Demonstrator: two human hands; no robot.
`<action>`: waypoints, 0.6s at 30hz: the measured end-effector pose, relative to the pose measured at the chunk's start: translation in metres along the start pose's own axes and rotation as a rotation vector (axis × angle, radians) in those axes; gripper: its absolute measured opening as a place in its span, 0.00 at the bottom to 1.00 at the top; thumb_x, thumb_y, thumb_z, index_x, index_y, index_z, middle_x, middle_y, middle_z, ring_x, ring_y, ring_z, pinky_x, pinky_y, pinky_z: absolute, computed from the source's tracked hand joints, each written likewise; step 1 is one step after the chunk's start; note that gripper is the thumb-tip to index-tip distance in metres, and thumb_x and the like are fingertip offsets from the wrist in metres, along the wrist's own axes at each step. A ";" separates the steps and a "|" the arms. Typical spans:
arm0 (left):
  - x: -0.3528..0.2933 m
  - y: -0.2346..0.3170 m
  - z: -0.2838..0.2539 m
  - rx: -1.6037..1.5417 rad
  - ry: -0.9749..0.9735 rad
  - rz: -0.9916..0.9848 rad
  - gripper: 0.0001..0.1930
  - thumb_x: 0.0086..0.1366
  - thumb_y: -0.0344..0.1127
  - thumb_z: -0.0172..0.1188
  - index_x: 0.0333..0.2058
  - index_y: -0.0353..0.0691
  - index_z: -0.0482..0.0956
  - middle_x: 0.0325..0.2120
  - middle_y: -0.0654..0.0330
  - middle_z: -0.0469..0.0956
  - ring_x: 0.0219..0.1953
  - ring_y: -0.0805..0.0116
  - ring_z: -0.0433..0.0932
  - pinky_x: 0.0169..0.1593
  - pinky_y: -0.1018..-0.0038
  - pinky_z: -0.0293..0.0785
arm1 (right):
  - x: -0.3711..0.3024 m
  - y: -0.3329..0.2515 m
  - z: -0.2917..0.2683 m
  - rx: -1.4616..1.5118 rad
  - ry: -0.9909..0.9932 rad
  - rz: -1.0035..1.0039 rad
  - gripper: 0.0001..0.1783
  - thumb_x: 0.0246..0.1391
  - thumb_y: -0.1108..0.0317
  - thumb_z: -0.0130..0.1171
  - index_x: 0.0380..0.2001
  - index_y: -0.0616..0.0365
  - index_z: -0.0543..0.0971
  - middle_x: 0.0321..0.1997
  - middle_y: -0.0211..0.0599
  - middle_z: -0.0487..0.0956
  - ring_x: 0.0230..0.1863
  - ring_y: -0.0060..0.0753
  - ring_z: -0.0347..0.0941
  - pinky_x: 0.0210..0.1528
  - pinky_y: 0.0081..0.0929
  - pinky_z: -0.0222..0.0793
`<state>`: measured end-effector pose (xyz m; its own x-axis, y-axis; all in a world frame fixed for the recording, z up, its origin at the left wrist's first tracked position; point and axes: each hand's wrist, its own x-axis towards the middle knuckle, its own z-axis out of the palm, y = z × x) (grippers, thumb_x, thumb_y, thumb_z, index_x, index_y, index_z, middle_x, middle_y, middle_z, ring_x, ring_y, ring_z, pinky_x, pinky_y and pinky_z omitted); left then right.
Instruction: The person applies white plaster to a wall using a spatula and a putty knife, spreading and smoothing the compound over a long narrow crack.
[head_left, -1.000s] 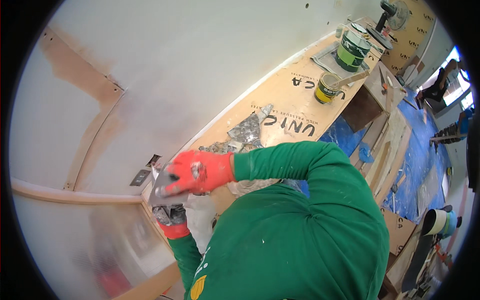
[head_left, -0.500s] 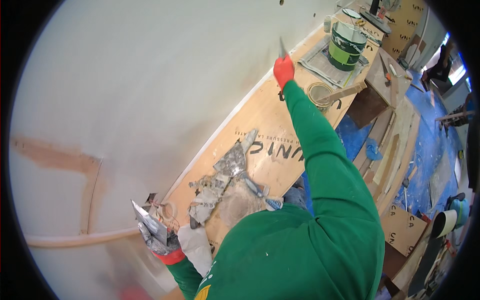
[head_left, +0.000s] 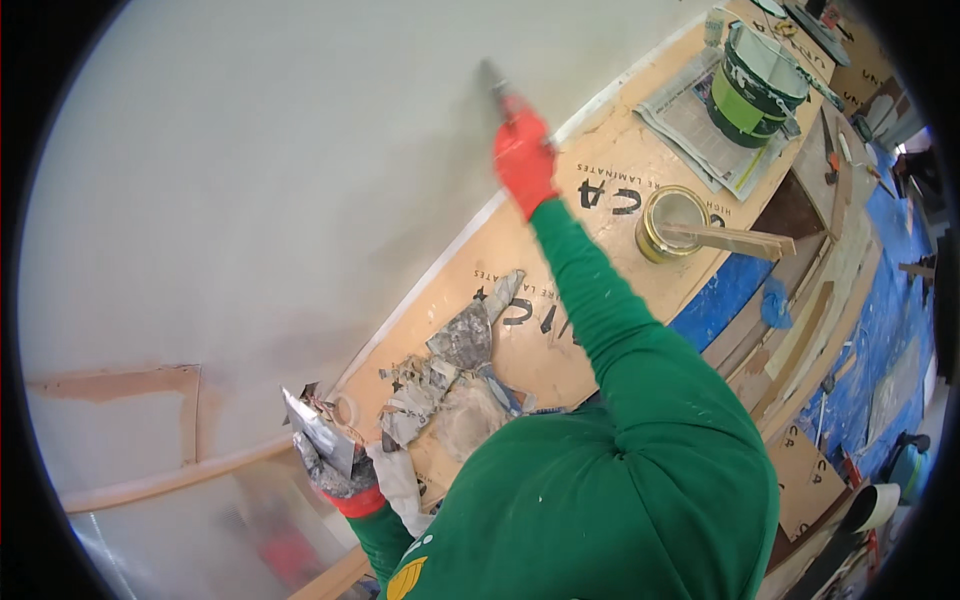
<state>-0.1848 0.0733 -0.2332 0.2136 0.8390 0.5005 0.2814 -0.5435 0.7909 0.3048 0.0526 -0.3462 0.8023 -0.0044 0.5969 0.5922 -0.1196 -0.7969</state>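
My right hand (head_left: 526, 155), in a red glove, is closed round a putty knife (head_left: 492, 78). The knife's narrow blade points at the pale wall (head_left: 250, 180) and looks blurred; whether it touches cannot be told. Low on the left, my left hand (head_left: 340, 480) wears a red-cuffed glove smeared with grey. It grips a wide metal filling blade (head_left: 320, 430), held tilted near the wall. Beside that hand lie a tape roll (head_left: 346, 408) and a white cloth or paper (head_left: 398, 488). A brown unpainted patch (head_left: 140, 384) shows on the wall's lower left.
Along the wall runs a board-topped bench (head_left: 610, 240). On it are a crumpled paper with a wide scraper (head_left: 468, 340), a tin (head_left: 650, 240) with a wooden stick, and a green bucket (head_left: 745, 110) on newspaper (head_left: 690, 130). Blue sheeting (head_left: 890, 290) and boards lie to the right.
My right hand with the putty knife has moved left and nearer along the wall. The view has shifted, so the bench and bucket appear farther right. My left hand still holds its blade.
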 end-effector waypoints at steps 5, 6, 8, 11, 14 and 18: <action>0.015 0.000 -0.011 -0.996 0.030 -0.760 0.41 0.56 0.34 0.69 0.65 0.33 0.58 0.56 0.55 0.68 0.50 0.65 0.74 0.53 0.69 0.74 | -0.119 -0.104 0.022 0.015 -0.348 -0.089 0.32 0.49 0.71 0.55 0.61 0.46 0.70 0.59 0.43 0.74 0.59 0.48 0.69 0.61 0.46 0.64; 0.012 0.001 -0.010 -0.904 0.081 -0.721 0.42 0.55 0.34 0.69 0.65 0.32 0.57 0.57 0.54 0.68 0.52 0.64 0.73 0.55 0.68 0.72 | -0.135 -0.125 0.021 -0.014 -0.470 -0.005 0.32 0.51 0.70 0.54 0.63 0.45 0.68 0.63 0.42 0.71 0.61 0.45 0.69 0.63 0.48 0.61; 0.009 0.007 -0.006 -0.592 0.047 -0.524 0.43 0.54 0.34 0.69 0.65 0.31 0.57 0.58 0.51 0.67 0.55 0.61 0.72 0.59 0.66 0.69 | -0.156 -0.131 0.025 0.002 -0.472 0.014 0.32 0.53 0.70 0.54 0.63 0.44 0.67 0.61 0.43 0.73 0.61 0.44 0.69 0.63 0.46 0.61; -0.008 -0.001 -0.021 0.128 -0.153 0.030 0.44 0.53 0.34 0.69 0.65 0.30 0.55 0.60 0.48 0.66 0.59 0.58 0.68 0.62 0.65 0.65 | -0.166 -0.149 -0.003 0.294 -0.665 0.173 0.30 0.57 0.70 0.51 0.64 0.47 0.66 0.53 0.43 0.78 0.45 0.41 0.75 0.51 0.36 0.69; -0.017 0.006 -0.025 0.259 -0.212 0.210 0.44 0.53 0.34 0.68 0.65 0.28 0.55 0.60 0.46 0.65 0.62 0.56 0.65 0.64 0.65 0.61 | -0.153 -0.200 -0.072 0.689 -0.971 0.437 0.27 0.60 0.71 0.47 0.64 0.50 0.66 0.47 0.40 0.79 0.29 0.34 0.71 0.40 0.30 0.70; -0.013 -0.033 -0.030 0.406 -0.243 0.423 0.36 0.57 0.35 0.63 0.61 0.26 0.61 0.52 0.45 0.72 0.55 0.54 0.72 0.59 0.65 0.67 | -0.152 -0.251 -0.131 0.785 -1.073 -0.057 0.29 0.58 0.72 0.48 0.65 0.48 0.65 0.54 0.44 0.76 0.43 0.41 0.74 0.48 0.34 0.71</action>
<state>-0.2246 0.0814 -0.2552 0.5768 0.5451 0.6084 0.4488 -0.8338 0.3216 0.0244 -0.0471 -0.2241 0.2211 0.8047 0.5510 0.2212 0.5089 -0.8319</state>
